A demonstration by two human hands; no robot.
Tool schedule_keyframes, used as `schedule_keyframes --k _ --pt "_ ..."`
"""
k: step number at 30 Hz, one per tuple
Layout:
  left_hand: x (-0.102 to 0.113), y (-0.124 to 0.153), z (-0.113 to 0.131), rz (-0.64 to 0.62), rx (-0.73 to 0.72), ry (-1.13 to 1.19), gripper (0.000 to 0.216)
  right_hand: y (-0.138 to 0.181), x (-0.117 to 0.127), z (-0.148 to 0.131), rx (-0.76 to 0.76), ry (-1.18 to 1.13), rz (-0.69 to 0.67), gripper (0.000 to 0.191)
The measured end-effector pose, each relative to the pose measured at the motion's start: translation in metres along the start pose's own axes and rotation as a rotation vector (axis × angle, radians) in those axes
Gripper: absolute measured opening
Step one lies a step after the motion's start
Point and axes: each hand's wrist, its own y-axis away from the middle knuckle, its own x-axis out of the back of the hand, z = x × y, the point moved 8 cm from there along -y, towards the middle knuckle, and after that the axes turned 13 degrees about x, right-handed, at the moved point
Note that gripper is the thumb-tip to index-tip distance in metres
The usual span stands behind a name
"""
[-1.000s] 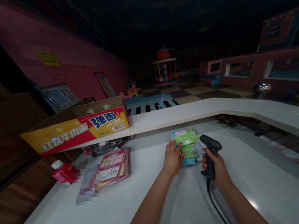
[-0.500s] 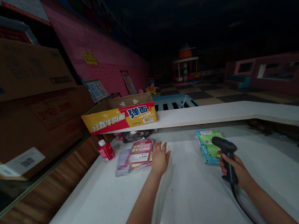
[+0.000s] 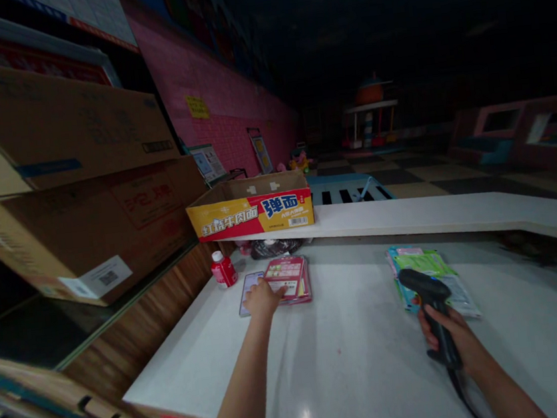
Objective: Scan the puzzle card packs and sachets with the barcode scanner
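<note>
My left hand (image 3: 263,299) reaches over the left edge of a small stack of red packets (image 3: 293,276), thumb apart from the fingers and lying at the packets' corner. Partly under that hand is a flat phone (image 3: 248,287) beside the stack. Whether the fingertips press on the packets or the phone is hard to see. My right hand (image 3: 455,336) is wrapped round the handle of a black barcode scanner (image 3: 429,292), its cord running down. Behind the scanner lie green and blue packets (image 3: 420,260), partly covered by it.
A red bottle (image 3: 224,270) with a white cap stands left of the phone. An open yellow and red carton (image 3: 254,215) rests on the raised white ledge (image 3: 385,218). Large cardboard boxes (image 3: 75,145) are stacked at left, above the white counter (image 3: 346,362).
My left hand has moved from the right side of the red packets to their left edge, near the phone. The view has turned left. My right hand still holds the barcode scanner.
</note>
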Motion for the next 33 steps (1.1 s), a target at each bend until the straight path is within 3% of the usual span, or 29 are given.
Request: schedule_keyframes --k 9,15,17,21,24,26,30,33 --pt "0.004 0.006 0.006 0.064 -0.049 -0.028 0.066 0.008 0.000 0.013 -0.020 -0.041 -0.009 0.043" --pt "0.024 0.010 0.011 0.169 -0.073 0.068 0.059 0.007 -0.005 0.009 -0.003 -0.059 0.007 0.041" --pt "0.021 0.004 0.011 0.041 -0.078 0.227 0.049 0.006 -0.005 0.009 0.005 -0.066 0.009 0.040" --pt "-0.008 0.002 0.010 -0.453 0.004 0.773 0.020 0.007 -0.006 0.011 0.011 -0.077 0.000 0.039" --pt "-0.021 0.020 0.018 -0.660 0.005 1.116 0.025 0.007 -0.007 0.014 -0.003 -0.080 -0.016 0.039" --pt "-0.024 0.036 0.031 -0.702 -0.081 1.229 0.037 0.007 -0.007 0.015 -0.017 -0.079 -0.019 0.041" --pt "-0.031 0.062 0.060 -0.565 -0.287 1.337 0.053 0.007 -0.008 0.015 -0.029 -0.085 -0.013 0.042" --pt "-0.046 0.073 0.075 -0.366 -0.369 1.344 0.046 0.007 -0.008 0.014 -0.021 -0.088 -0.009 0.041"
